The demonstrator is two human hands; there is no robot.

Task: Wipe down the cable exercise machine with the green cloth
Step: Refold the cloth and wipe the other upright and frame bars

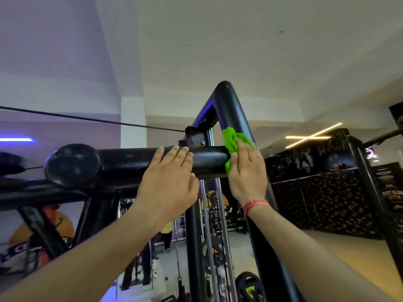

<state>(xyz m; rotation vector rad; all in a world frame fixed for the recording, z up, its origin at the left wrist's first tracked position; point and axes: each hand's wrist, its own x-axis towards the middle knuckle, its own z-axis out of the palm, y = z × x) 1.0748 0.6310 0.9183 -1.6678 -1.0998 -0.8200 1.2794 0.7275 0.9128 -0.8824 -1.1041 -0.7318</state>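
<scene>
The cable machine's black frame fills the middle of the head view, with a thick horizontal bar meeting a bent upright tube. A bright green cloth is bunched against the joint of bar and tube. My right hand presses on the cloth, fingers flat over it, thumb underneath. On the horizontal bar just left of it lies my left hand, palm down with fingers apart, holding nothing. A thin black cable runs from the left to a bracket above the bar.
A round black end cap closes the bar at the left. Chrome guide rods drop below the joint. A second black upright stands at the right. Weight plates lie on the floor below.
</scene>
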